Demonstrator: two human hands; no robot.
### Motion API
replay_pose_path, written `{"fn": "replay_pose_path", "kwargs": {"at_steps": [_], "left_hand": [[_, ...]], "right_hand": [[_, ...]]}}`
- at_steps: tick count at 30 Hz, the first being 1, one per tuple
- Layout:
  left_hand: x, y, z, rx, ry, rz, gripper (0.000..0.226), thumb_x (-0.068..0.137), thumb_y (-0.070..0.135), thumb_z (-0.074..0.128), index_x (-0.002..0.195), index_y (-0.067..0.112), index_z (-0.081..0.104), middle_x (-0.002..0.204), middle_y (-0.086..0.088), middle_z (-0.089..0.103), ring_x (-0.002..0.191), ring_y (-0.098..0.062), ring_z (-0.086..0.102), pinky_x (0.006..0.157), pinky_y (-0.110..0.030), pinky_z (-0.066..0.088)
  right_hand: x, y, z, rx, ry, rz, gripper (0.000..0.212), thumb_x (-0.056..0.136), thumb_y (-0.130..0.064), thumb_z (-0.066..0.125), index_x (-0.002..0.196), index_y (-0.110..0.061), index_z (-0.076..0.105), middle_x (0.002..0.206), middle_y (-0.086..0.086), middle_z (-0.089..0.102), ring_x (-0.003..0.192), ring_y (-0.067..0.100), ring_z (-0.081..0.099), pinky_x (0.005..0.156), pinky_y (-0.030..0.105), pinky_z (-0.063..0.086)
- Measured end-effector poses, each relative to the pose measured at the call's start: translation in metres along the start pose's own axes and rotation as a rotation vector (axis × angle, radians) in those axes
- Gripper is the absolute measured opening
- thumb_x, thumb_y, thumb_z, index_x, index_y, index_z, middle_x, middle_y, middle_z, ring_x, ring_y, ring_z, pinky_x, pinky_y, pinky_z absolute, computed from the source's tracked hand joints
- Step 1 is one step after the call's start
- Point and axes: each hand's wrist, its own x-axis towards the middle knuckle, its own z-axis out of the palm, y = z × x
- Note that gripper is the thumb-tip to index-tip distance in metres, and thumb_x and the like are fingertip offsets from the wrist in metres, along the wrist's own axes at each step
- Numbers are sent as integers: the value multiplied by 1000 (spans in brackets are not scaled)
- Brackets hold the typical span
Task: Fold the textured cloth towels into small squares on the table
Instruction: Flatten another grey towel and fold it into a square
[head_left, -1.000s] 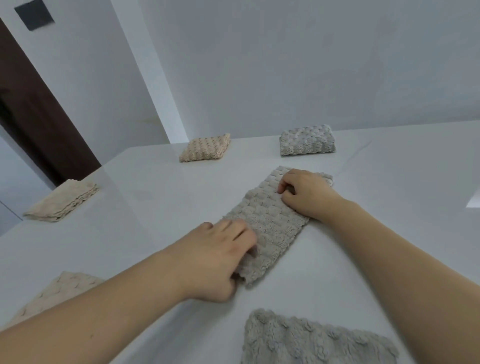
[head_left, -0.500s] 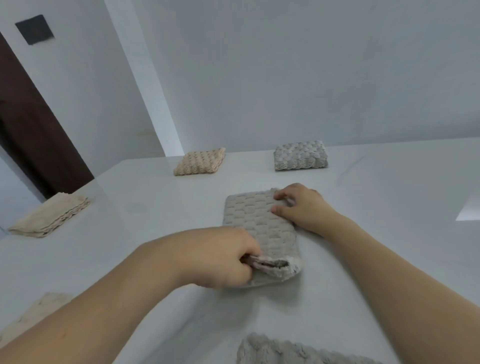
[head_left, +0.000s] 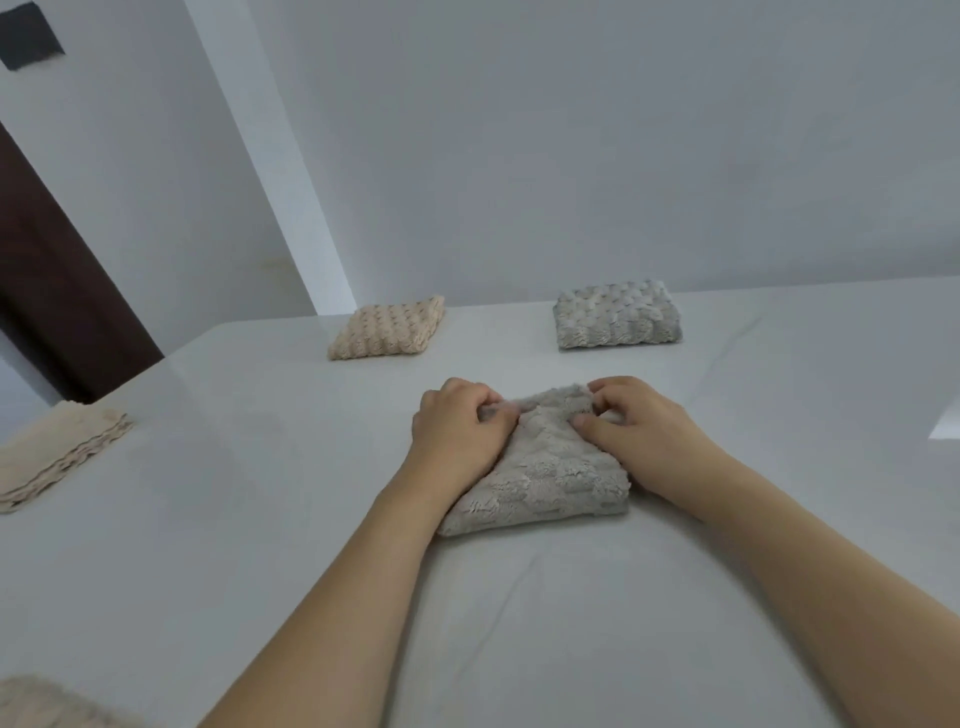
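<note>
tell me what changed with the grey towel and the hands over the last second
The left hand lifted the near end of the grey towel and folded it away onto the far end, turning the long strip into a small square. Both hands now pinch its far edge, the right hand included. The folded beige towel and folded grey towel behind stayed put.

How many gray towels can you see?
2. One gray towel lies folded under both hands, the left hand and the right hand pinching its far edge. The other gray towel sits folded at the table's far side.

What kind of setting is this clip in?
Probably a plain indoor room set up for recording: bare white walls, a dark door, and a white-covered table holding only folded towels.
</note>
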Motion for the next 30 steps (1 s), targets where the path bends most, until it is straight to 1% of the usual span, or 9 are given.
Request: {"fn": "replay_pose_path", "kwargs": {"at_steps": [3, 6, 8, 12, 15, 18, 23, 27, 30], "left_hand": [[9, -12, 2, -61, -5, -43, 30, 89, 50, 57, 87, 21, 65, 105, 2, 61, 105, -21, 55, 95, -41, 45], [10, -14, -1, -176, -73, -40, 32, 86, 54, 59, 84, 23, 65, 90, 7, 66, 88, -16, 61, 84, -37, 49], [6, -7, -2, -336, -150, -42, 29, 88, 44, 65, 74, 19, 60, 72, 8, 62, 67, -12, 55, 69, -32, 45], [1, 2, -1, -418, -206, -5, 27, 88, 34, 69, 76, 12, 62, 65, 4, 58, 55, -8, 47, 60, -26, 40], [1, 2, -3, -490, -178, 49, 26, 89, 34, 70, 75, 13, 62, 63, 7, 57, 53, -4, 47, 54, -22, 39], [-1, 3, -8, -527, -174, 125, 26, 90, 31, 68, 80, 8, 64, 69, 5, 58, 61, -4, 50, 57, -16, 41], [-2, 2, -10, -638, -202, 109, 20, 89, 27, 69, 82, 8, 67, 71, 6, 63, 65, -3, 57, 62, -16, 46], [-2, -1, -13, -816, -208, 43, 17, 85, 25, 70, 79, 9, 67, 72, -1, 61, 66, -10, 56, 62, -20, 47], [-4, 0, -13, -961, -244, -15, 17, 76, 32, 72, 76, 16, 67, 72, -1, 63, 68, -12, 58, 65, -24, 49]], "right_hand": [[2, 3, 4, 40, 31, -4, 22, 90, -43, 58, 84, -22, 61, 112, -10, 63, 108, 17, 57, 102, 42, 39], [0, 2, 4, 154, 35, 15, 27, 81, -54, 53, 87, -29, 59, 86, -8, 68, 91, 21, 62, 88, 46, 48], [-1, 1, 3, 197, 18, 74, 21, 81, -47, 55, 98, -36, 60, 100, -8, 69, 100, 22, 62, 93, 45, 48], [-3, -6, -1, 147, -25, 101, 63, 85, -17, 52, 144, -31, 37, 137, -7, 53, 128, 16, 46, 110, 39, 35], [-2, -7, -1, 94, 0, 78, 45, 75, -32, 47, 115, -25, 66, 109, -5, 70, 106, 20, 60, 97, 43, 46], [-3, -9, -3, 176, 12, 83, 30, 68, -39, 48, 84, -19, 64, 72, -9, 63, 82, 23, 58, 82, 43, 49], [-12, -11, -8, 527, -72, 94, 19, 70, -39, 61, 87, -33, 55, 72, -3, 52, 67, 16, 47, 64, 37, 38], [-14, -9, -10, 682, -91, 26, 27, 83, -25, 68, 107, -33, 59, 82, 10, 50, 75, 22, 49, 70, 43, 41], [-13, -10, -8, 840, -68, 36, 19, 85, -14, 71, 101, -17, 60, 83, 11, 59, 79, 23, 57, 77, 41, 45]]}}
